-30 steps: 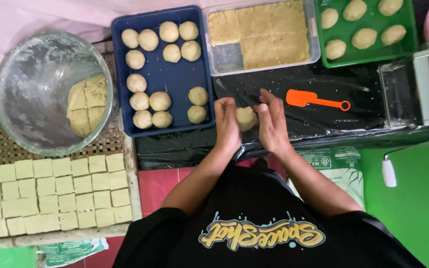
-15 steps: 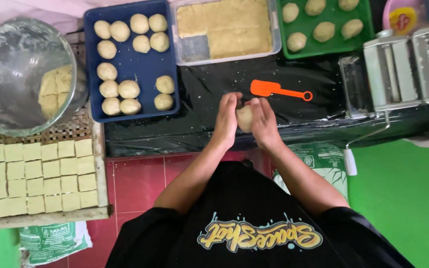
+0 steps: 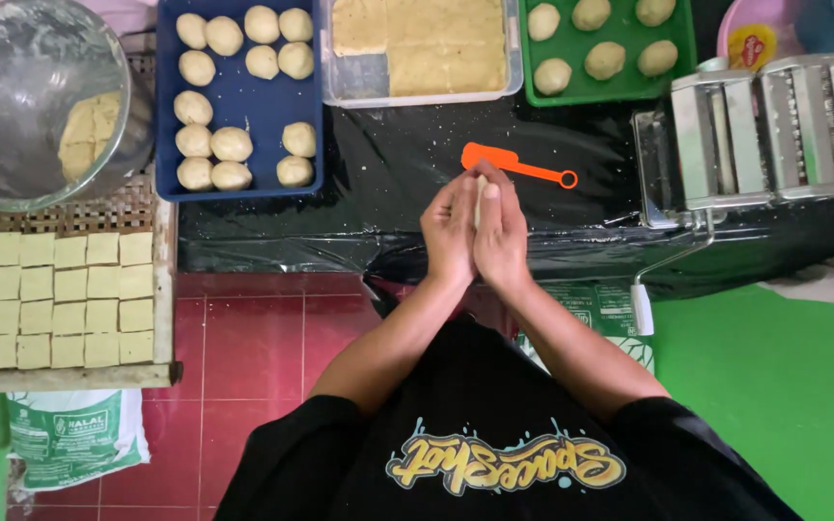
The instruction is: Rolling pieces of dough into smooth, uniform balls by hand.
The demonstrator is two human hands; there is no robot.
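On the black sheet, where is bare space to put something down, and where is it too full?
The black sheet is bare between the blue tray and the left hand, and again between the orange scraper and the pasta roller. The far edge is crowded: blue tray, clear dough container, green tray.

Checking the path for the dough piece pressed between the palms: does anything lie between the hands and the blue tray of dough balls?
Nothing visible does. The left hand and right hand press the dough piece over bare black sheet; the blue tray lies up-left, and the orange scraper sits off that line.
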